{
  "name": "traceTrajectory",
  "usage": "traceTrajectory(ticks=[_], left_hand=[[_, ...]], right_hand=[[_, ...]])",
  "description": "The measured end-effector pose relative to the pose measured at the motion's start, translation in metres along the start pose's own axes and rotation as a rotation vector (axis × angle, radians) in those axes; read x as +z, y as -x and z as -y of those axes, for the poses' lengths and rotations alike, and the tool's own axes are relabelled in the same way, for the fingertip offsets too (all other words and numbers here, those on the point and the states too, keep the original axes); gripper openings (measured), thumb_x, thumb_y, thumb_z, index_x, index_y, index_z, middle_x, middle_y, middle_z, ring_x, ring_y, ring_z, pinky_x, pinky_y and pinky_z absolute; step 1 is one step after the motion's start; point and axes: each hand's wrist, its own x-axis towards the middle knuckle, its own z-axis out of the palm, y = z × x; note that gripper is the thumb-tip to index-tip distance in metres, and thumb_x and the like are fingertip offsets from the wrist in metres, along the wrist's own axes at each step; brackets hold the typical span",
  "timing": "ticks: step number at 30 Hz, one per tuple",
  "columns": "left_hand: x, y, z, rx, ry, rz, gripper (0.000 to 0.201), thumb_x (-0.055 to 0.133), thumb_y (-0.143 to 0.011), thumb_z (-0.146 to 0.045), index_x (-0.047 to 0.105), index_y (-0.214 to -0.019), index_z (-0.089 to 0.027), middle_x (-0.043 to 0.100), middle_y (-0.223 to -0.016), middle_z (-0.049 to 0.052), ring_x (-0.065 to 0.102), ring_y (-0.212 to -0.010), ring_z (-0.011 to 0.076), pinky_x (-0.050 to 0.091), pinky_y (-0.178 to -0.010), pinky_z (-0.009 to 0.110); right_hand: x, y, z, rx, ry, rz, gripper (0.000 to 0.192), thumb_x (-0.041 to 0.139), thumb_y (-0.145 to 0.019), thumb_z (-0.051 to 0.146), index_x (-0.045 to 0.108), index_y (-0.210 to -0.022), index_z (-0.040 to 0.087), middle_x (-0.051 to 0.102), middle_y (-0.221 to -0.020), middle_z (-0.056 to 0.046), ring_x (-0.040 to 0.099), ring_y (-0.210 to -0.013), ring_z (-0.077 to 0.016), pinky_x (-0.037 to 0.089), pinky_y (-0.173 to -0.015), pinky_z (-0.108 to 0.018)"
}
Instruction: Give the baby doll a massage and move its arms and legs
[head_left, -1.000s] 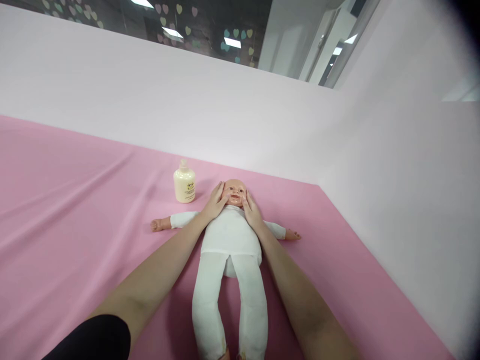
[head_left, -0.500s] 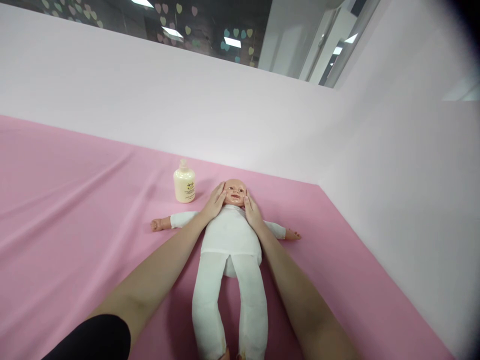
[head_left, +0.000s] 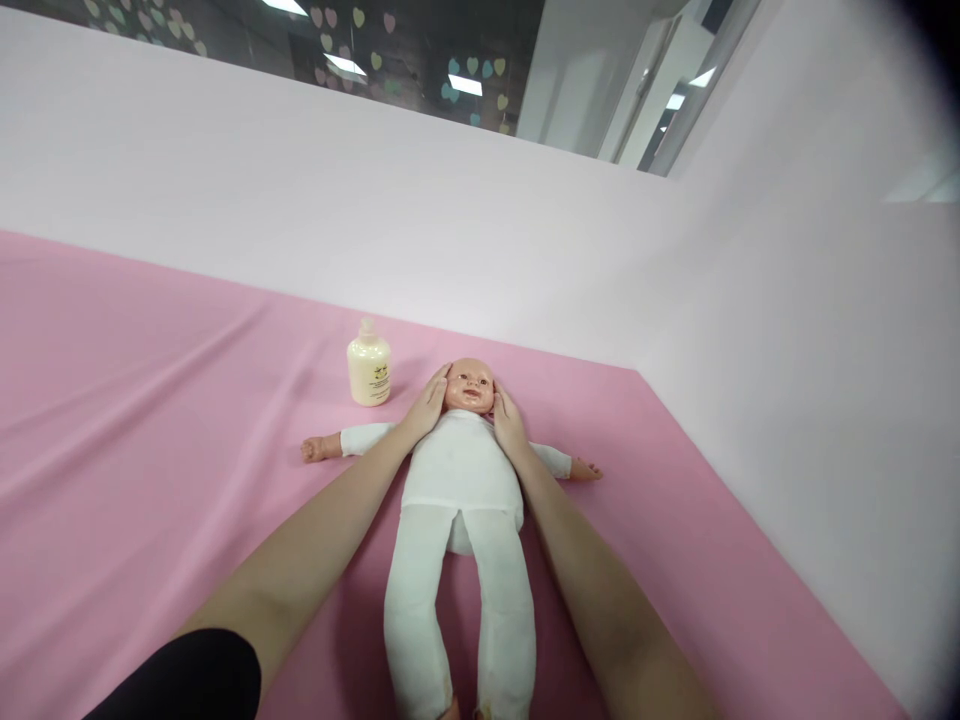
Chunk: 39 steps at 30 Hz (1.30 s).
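Both hands lie flat and open, with nothing clamped in them, one at each side of a doll's head. After them, from the largest thing to the smallest: the pink sheet (head_left: 150, 400) covers the whole surface and shows some long soft folds on the left part. A pale wall (head_left: 450, 220) stands along its far edge and along its right edge.

On the sheet lies the baby doll (head_left: 461, 480), on its back, face up, in a white soft suit. Its arms are spread to both sides and its legs point toward the camera, close together. The doll's head (head_left: 469, 384) is bare and is at the far end of the body.

The left hand (head_left: 426, 408) rests with the palm over the doll's shoulder, and its fingers touch the side of the head. The right hand (head_left: 508, 424) does the same on the other side, its fingertips at the cheek. The two hands are apart, with the head between them.

A small cream bottle (head_left: 368, 368) stands upright on the sheet, just beside the left hand and near the doll's head, not touching them.
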Motion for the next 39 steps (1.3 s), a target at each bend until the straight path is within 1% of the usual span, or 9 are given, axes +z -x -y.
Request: traceTrajectory(ticks=[4,7,11,13,20,25,29,34,39], left_hand=[[0.000,-0.001,-0.001,-0.030,0.044,-0.021,0.051,0.024,-0.095,-0.040,0.039,-0.137,-0.014,0.038,-0.145,0.009,0.032,-0.135,0.0156,0.021,-0.115,0.037],[0.001,-0.002,0.000,-0.066,0.089,-0.047,0.051,0.027,-0.094,-0.040,0.041,-0.135,-0.013,0.039,-0.144,0.010,0.034,-0.134,0.0168,0.024,-0.114,0.035],[0.002,-0.005,0.003,-0.225,0.169,-0.047,0.057,0.035,-0.092,-0.046,0.034,-0.139,-0.015,0.036,-0.145,0.012,0.040,-0.131,0.0225,0.037,-0.107,0.039],[0.003,-0.007,0.005,-0.268,0.194,-0.022,0.062,0.038,-0.090,-0.050,0.031,-0.140,-0.014,0.037,-0.145,0.014,0.041,-0.130,0.0238,0.038,-0.106,0.038],[0.000,-0.005,0.005,-0.231,0.064,0.058,0.076,0.050,-0.083,-0.054,0.026,-0.142,-0.012,0.029,-0.148,0.015,0.030,-0.136,0.0270,0.031,-0.111,0.038],[-0.001,-0.001,-0.002,-0.241,0.176,0.060,0.071,0.052,-0.083,-0.048,0.027,-0.141,-0.015,0.030,-0.148,0.012,0.029,-0.137,0.0260,0.027,-0.112,0.039],[-0.001,0.000,-0.004,-0.254,0.277,0.050,0.070,0.054,-0.081,-0.042,0.028,-0.141,-0.015,0.031,-0.148,0.011,0.030,-0.136,0.0249,0.026,-0.112,0.037],[-0.001,-0.001,-0.005,-0.265,0.312,0.042,0.070,0.055,-0.079,-0.040,0.031,-0.139,-0.014,0.037,-0.145,0.012,0.032,-0.135,0.0263,0.027,-0.112,0.037],[-0.001,0.001,-0.008,-0.268,0.329,0.037,0.071,0.055,-0.079,-0.042,0.031,-0.139,-0.012,0.036,-0.145,0.012,0.031,-0.135,0.0263,0.026,-0.112,0.037]], right_hand=[[0.001,-0.002,-0.005,-0.005,-0.015,0.010,0.055,0.034,-0.089,0.049,0.044,-0.134,0.020,0.049,-0.137,-0.004,0.044,-0.128,-0.0176,0.032,-0.109,-0.038],[0.001,-0.002,-0.006,0.018,-0.027,0.010,0.055,0.035,-0.088,0.049,0.044,-0.135,0.022,0.047,-0.138,-0.003,0.043,-0.129,-0.0186,0.033,-0.109,-0.040],[0.000,0.000,-0.004,0.051,-0.050,0.008,0.058,0.032,-0.088,0.054,0.044,-0.135,0.022,0.045,-0.140,-0.003,0.039,-0.132,-0.0191,0.029,-0.112,-0.040],[0.000,0.001,-0.001,0.044,-0.051,0.021,0.062,0.033,-0.087,0.057,0.044,-0.135,0.020,0.044,-0.141,-0.004,0.037,-0.133,-0.0191,0.026,-0.113,-0.039],[0.000,0.003,0.006,0.039,-0.093,0.078,0.069,0.041,-0.084,0.061,0.038,-0.139,0.019,0.040,-0.144,-0.006,0.036,-0.134,-0.0195,0.029,-0.112,-0.036],[0.000,0.003,0.006,0.046,-0.081,0.038,0.064,0.038,-0.085,0.059,0.043,-0.136,0.019,0.042,-0.142,-0.005,0.035,-0.134,-0.0194,0.026,-0.113,-0.038],[0.001,0.003,0.004,0.109,-0.124,0.014,0.060,0.036,-0.086,0.058,0.046,-0.133,0.022,0.044,-0.141,-0.003,0.040,-0.131,-0.0200,0.030,-0.111,-0.040],[0.000,0.003,0.003,0.104,-0.158,0.024,0.055,0.040,-0.086,0.053,0.047,-0.132,0.024,0.045,-0.140,-0.002,0.042,-0.129,-0.0207,0.033,-0.110,-0.041],[0.001,0.003,0.002,0.103,-0.190,0.034,0.056,0.040,-0.086,0.053,0.046,-0.133,0.024,0.044,-0.141,-0.002,0.043,-0.129,-0.0212,0.034,-0.109,-0.042]])
